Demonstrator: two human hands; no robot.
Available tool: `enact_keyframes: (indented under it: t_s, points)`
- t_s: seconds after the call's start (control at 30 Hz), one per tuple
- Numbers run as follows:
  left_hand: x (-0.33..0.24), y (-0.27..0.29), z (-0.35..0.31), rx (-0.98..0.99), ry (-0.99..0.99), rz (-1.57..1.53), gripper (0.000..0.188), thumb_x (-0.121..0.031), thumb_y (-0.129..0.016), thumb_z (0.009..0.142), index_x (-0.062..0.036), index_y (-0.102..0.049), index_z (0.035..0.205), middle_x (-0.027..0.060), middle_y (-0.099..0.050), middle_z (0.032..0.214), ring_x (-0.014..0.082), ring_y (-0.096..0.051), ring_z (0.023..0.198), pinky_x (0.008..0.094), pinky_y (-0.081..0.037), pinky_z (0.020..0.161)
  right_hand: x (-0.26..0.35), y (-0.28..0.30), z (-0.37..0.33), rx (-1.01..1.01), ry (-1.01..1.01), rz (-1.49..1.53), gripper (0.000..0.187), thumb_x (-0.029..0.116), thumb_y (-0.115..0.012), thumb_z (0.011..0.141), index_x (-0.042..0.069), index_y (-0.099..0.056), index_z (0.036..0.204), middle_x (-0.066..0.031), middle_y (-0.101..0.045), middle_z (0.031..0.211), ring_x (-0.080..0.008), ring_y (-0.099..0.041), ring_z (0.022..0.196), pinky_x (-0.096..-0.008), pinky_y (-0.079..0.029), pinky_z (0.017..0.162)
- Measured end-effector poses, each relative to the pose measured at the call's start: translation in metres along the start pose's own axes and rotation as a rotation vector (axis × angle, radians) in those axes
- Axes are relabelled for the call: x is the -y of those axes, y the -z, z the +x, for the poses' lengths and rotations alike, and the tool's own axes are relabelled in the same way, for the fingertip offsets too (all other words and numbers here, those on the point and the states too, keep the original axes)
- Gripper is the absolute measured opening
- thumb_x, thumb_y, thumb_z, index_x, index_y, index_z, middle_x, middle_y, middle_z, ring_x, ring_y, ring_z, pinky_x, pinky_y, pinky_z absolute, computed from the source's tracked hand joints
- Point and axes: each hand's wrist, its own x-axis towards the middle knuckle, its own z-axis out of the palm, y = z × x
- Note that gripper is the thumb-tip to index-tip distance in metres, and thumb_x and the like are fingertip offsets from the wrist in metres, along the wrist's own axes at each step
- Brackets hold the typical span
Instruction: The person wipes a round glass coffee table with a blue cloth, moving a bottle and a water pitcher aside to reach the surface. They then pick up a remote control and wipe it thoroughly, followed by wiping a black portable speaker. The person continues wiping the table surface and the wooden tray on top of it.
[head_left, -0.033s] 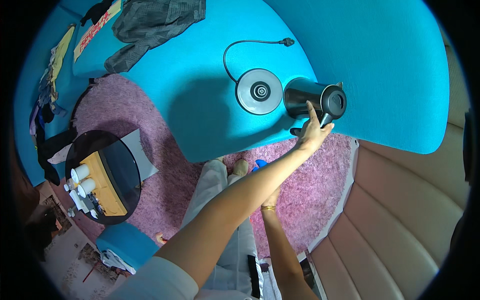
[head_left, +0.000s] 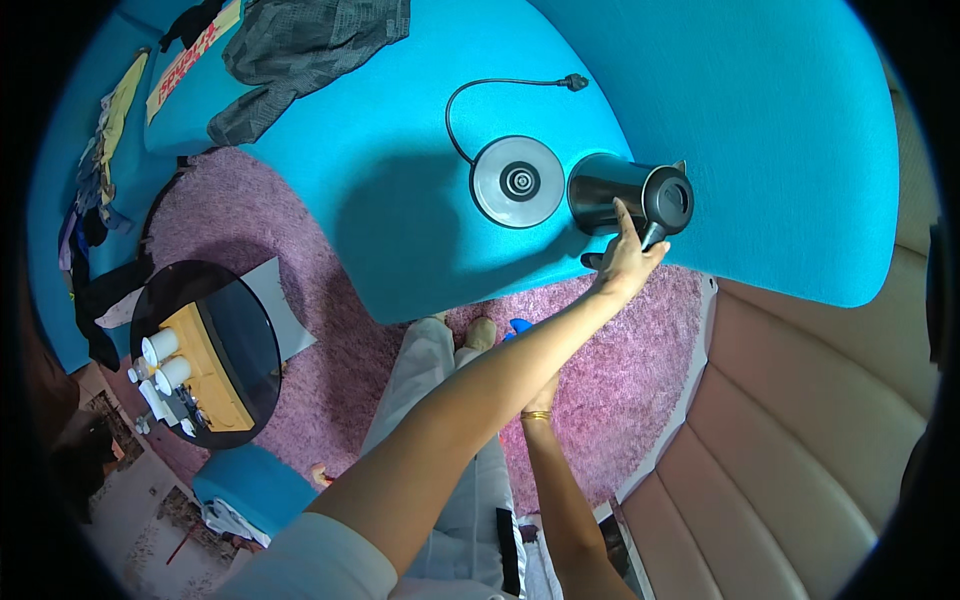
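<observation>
A black electric kettle (head_left: 600, 190) with a dark lid stands on the turquoise sofa seat. My left hand (head_left: 627, 265) reaches across from the lower left and is closed round the kettle's handle, the index finger stretched along its side. Left of the kettle lies its round grey power base (head_left: 500, 195), with a black cord (head_left: 452, 115) looping to a plug. My right hand (head_left: 541, 396), a gold bangle at its wrist, is low beside my legs. My left forearm covers its fingers. A small blue thing (head_left: 519, 327) shows just beyond that forearm; whether the right hand holds it is hidden.
A dark patterned garment (head_left: 310, 50) lies on the sofa (head_left: 400, 270). A round black glass table (head_left: 262, 350) at left bears a wooden tray (head_left: 228, 375) with white cups. Several clothes hang farther left. Pink carpet (head_left: 210, 205) covers the floor; a padded beige panel (head_left: 790, 420) stands right.
</observation>
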Motion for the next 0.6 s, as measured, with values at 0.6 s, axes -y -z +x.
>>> enact_keyframes:
  t_s: [0.6]
  points:
    - [0.130,0.134,0.052,-0.957,0.124,-0.037,0.039,-0.017,-0.062,0.076,0.0100,-0.050,0.101,0.0240,-0.055,0.098,0.0324,-0.056,0.089,0.0395,-0.046,0.074,-0.012,-0.010,0.005,-0.158,-0.089,0.059,0.030,0.020,-0.044,0.091,0.000,-0.047,0.113,-0.0030,-0.051,0.092,-0.0101,-0.046,0.082,-0.0250,-0.040,0.076]
